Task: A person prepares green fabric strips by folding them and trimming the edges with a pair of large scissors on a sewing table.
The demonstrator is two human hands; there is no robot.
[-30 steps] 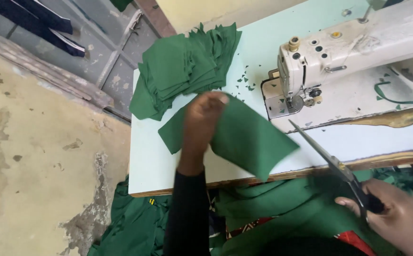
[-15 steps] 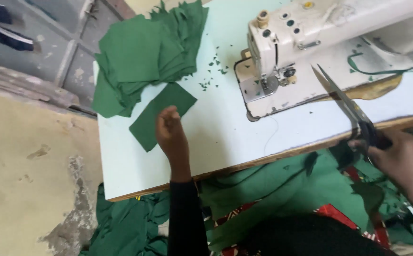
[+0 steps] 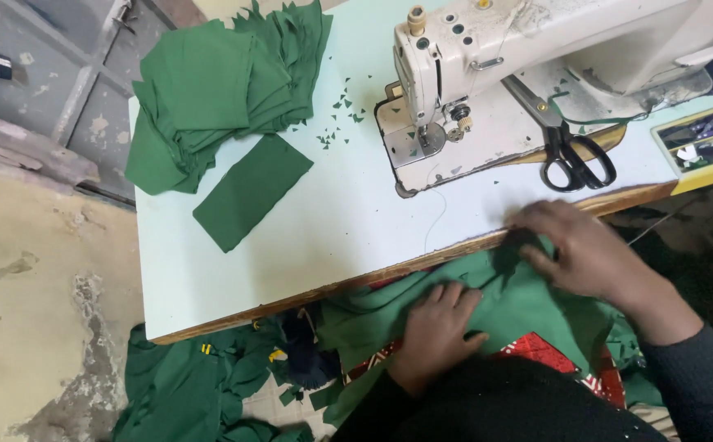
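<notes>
The right hand (image 3: 589, 258) has let go of the scissors (image 3: 565, 143), now lying on the desk (image 3: 323, 221) by the sewing machine. Both hands, the left hand (image 3: 438, 331) too, press open-fingered on the green cloth (image 3: 528, 303) at the near edge, gripping nothing.

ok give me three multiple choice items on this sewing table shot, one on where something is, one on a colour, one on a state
1. Where do the scissors lie?
A. on the bed of the sewing machine, right of the needle
B. in the right hand
C. on the floor

2. What colour is the single cloth rectangle lying flat on the table?
A. red
B. green
C. white

3. What are the two hands doing?
A. both raised off everything
B. both resting on the green cloth on the lap
C. both gripping the scissors

Answers:
1 A: the black-handled scissors rest on the machine bed, and no hand touches them.
2 B: it is the same green as the stack of cut pieces beside it.
3 B: the left hand lies flat on the cloth and the right hand presses it at the table edge.
</notes>
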